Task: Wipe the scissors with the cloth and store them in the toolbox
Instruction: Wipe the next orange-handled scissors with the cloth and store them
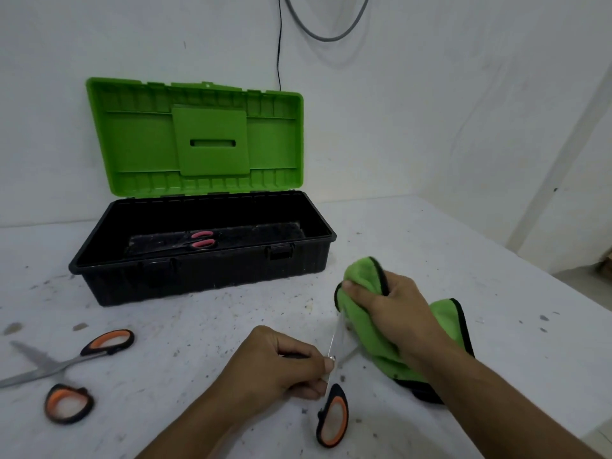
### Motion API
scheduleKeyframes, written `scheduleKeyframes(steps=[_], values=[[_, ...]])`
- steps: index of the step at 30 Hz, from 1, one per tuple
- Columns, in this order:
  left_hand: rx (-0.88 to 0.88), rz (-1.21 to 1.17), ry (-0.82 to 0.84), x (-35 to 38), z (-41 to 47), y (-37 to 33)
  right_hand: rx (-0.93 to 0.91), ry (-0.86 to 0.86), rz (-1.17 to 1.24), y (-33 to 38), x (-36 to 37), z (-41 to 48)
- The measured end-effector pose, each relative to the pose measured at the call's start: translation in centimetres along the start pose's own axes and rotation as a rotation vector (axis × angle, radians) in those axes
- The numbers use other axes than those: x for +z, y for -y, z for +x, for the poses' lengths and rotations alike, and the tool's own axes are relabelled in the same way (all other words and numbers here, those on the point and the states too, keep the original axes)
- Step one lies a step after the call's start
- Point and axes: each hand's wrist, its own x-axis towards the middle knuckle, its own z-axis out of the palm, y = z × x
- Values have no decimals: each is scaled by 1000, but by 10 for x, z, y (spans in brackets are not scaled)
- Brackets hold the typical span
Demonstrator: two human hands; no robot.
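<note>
Bare workshop or utility room. Scuffed, speckled white worktable (430,246); plain white walls (463,101); loose cables (280,44) hanging down far wall; open green-lidded toolbox (205,276) standing far left.

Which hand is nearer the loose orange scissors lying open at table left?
Left. The left hand sits right of the loose scissors, pinching a second pair; the right hand is farther right, gripping the cloth.

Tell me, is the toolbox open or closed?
Open. Its green lid stands up behind the black toolbox, and you can see pink-handled scissors lying inside.
</note>
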Motion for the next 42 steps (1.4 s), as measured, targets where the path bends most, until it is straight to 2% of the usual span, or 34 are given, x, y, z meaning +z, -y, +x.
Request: scheduleKeyframes(steps=[2, 4, 7, 8, 10, 17, 23, 25, 30, 37, 42], values=[[-1, -8, 0, -1, -1, 1, 1, -34, 110, 0, -11, 4], [3, -29, -15, -1, -1, 1, -17, 86, 104, -1, -24, 3], [6, -63, -48, -4, 0, 1, -59, 346, -92, -6, -29, -10], [4, -69, -51, -5, 1, 0, -79, 383, -184, -9, -28, -12], [-7, -62, -43, -4, 2, 0, -139, 365, -285, -15, -28, -11], [-29, -83, -46, 0, 1, 0, -62, 301, -59, -16, -36, -5], [-26, -123, -89, -3, 1, -2, 29, 3, 230, -19, -42, 3], [-23, -134, -102, -3, 0, -1, 14, 17, 209, -20, -44, 1], [-9, -136, -112, -1, 2, 1, -100, 188, -13, -21, -31, -12], [-12, -106, -75, 1, 1, 1, 6, 93, 197, -27, -25, -8], [-27, -113, -95, 0, 0, 2, -24, -27, 122, -30, -28, -2]])
